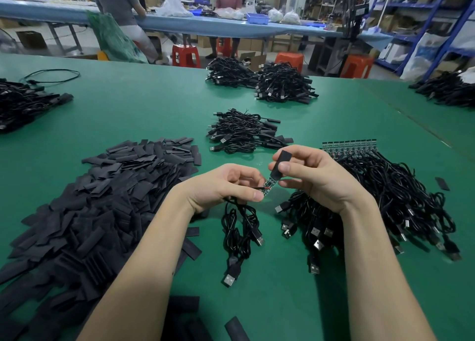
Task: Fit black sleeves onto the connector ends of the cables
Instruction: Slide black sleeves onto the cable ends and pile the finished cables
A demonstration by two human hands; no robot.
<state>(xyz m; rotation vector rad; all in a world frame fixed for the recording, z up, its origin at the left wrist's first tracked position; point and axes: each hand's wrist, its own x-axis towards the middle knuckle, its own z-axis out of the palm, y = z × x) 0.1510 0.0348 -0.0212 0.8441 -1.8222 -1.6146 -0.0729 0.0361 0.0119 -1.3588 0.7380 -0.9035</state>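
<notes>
Fingertips of the right hand (312, 178) are pinching a black sleeve (280, 164), which is standing tilted above a small green circuit board (269, 184), its lower mouth just over the board's upper end. Thumb and curled fingers of the left hand (226, 187) are gripping the board's lower end, the cable (240, 234) dangling below onto the green table (154, 114). Loose sleeves are lying heaped (102, 199) to the left, bundled cables (380, 199) to the right

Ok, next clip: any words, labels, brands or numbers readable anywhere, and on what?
None can be read.
Small green circuit board between the hands: any markings too small.
Row of boards by the right cable pile: too small.
Boxes and bags on the background shelves: blurred.
</notes>
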